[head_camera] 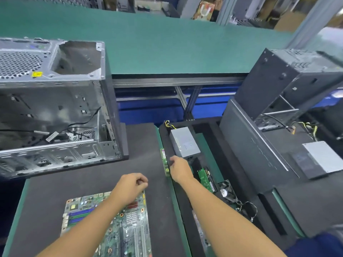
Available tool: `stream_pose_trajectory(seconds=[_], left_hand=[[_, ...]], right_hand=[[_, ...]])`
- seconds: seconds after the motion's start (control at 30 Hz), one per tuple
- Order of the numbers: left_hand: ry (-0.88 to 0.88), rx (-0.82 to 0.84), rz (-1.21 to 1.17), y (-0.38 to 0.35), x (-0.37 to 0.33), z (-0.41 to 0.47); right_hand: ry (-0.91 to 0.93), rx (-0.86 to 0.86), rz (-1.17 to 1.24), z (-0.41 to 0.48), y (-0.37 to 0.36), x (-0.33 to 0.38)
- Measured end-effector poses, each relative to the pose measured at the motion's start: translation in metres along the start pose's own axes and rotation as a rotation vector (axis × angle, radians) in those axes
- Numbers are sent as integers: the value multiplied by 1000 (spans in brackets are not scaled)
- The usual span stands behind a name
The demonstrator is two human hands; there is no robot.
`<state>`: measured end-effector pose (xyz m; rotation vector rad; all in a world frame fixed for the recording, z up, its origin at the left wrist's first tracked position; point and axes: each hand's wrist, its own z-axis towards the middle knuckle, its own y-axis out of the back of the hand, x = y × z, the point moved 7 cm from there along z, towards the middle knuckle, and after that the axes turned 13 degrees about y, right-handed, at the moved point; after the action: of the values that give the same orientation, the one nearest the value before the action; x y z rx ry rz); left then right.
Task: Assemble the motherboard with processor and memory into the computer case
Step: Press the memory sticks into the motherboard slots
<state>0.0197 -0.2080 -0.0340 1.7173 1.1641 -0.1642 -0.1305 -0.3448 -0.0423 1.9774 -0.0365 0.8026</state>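
the board point(118, 225) lies flat on the dark mat point(55, 197) at the near edge, slots up, with both forearms crossing the view above and beside it. the left hand point(131, 184) hovers over the board's far right corner, fingers curled in with the thumb against them in a loose fist; nothing shows in it. the right hand point(179, 167) reaches to the mat's right edge, where 1 green memory stick point(164, 160) stands on its long edge in the seam between the mat and the black foam tray point(213, 138). its curled fingertips touch the stick's right side, but i cannot tell whether they actually pinch it. the case point(55, 108) stands on the far left of the mat, its open side toward the camera, loose black cables hanging inside, well apart from the board. in the tray, a grey power supply point(185, 143) sits just beyond the right hand, with a green drive point(205, 179) and a small fan point(227, 190) nearer the camera along the same channel. a 2nd case point(274, 82), dark, stands at the right on the foam, and a silver box point(323, 156) lies flat near it.
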Motion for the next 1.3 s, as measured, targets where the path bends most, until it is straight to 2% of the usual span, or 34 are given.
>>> stream_pose_trajectory(seconds=[0.1, 0.2, 0.37, 0.5, 0.7, 0.97, 1.03, 1.17, 1.3], left_hand=[[-6, -20, 84, -19, -25, 19], [45, -120, 137, -31, -46, 35], [132, -237, 460, -58, -58, 58], [212, -323, 455, -66, -57, 65], [207, -364, 422, -67, -55, 67], [166, -343, 475, -70, -53, 62], [157, -279, 366, -66, -51, 60], [171, -59, -480, -32, -35, 52], [82, -123, -790, 39, -15, 28]], right_hand=[[79, 59, -97, 25, 1, 10], [102, 93, -116, 48, 1, 19], [117, 142, -227, 75, -10, 19], [186, 113, -284, 81, -13, 16], [180, 90, -219, 80, -11, 18], [142, -79, 64, 72, 17, 24], [148, -122, 162, 66, 28, 27], [258, -189, 240, 52, 58, 50], [371, -37, 285, 28, 56, 91]])
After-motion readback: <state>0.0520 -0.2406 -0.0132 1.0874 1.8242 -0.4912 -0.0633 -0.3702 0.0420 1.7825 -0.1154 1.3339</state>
